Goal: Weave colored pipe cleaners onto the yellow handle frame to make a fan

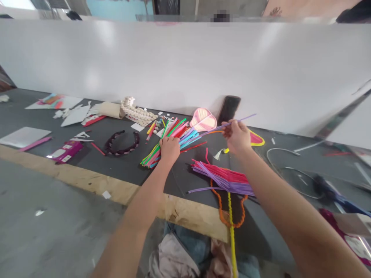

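A bundle of multicoloured pipe cleaners (189, 139) lies on the dark table, and my left hand (170, 148) is closed over its middle. My right hand (236, 137), to the right of the bundle, pinches a single purple pipe cleaner (245, 117). One end of this stem sticks out past my fingers; the other runs left toward the bundle. Below my right hand lies a second pile of red and purple pipe cleaners (223, 178), partly hidden by my right forearm. An orange twisted cord (220, 210) and a yellow twisted cord (231, 216) hang over the table's front edge.
A phone (228, 109) leans on the white partition (179, 65). Leftward are a braided headband (121, 144), a purple packet (67, 151) and a beaded piece (139, 115). A pink shape with yellow edging (259, 139) and a glue gun (333, 193) lie to the right.
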`<state>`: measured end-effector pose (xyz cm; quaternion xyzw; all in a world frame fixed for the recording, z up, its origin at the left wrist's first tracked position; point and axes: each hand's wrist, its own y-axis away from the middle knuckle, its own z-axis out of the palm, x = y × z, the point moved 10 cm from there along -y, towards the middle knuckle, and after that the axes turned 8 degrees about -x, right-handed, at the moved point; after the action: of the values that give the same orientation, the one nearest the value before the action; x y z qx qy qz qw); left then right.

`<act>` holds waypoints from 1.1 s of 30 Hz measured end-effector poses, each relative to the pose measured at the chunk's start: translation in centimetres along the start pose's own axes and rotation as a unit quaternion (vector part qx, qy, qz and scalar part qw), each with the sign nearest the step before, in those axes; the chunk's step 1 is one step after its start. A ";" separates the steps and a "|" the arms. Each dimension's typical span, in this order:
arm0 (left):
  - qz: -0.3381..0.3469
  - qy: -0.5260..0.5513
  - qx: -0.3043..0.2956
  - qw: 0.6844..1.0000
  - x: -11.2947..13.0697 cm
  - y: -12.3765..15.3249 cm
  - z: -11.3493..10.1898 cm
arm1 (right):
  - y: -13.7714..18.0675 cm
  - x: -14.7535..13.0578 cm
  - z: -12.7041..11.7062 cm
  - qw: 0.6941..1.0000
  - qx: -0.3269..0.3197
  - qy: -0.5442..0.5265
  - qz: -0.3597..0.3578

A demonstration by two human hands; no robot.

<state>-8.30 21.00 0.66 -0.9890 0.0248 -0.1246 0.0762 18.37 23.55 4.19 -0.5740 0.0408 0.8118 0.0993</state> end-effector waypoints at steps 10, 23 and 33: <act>-0.016 -0.023 -0.007 1.000 -0.1 -0.4 0.0 | 2.2 -5.1 -4.6 0.999 -0.011 0.018 -0.032; -0.015 0.000 0.082 0.997 0.8 0.2 -2.6 | 6.8 -11.9 -3.9 0.969 -0.056 0.165 -0.177; 0.099 0.000 0.064 0.993 4.3 0.5 -2.3 | 7.0 -5.5 5.7 0.778 -0.206 0.572 -0.157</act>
<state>-4.75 19.91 3.80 -0.9747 0.1144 -0.1182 0.1516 13.44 17.15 10.94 -0.9381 -0.1684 0.2962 0.0628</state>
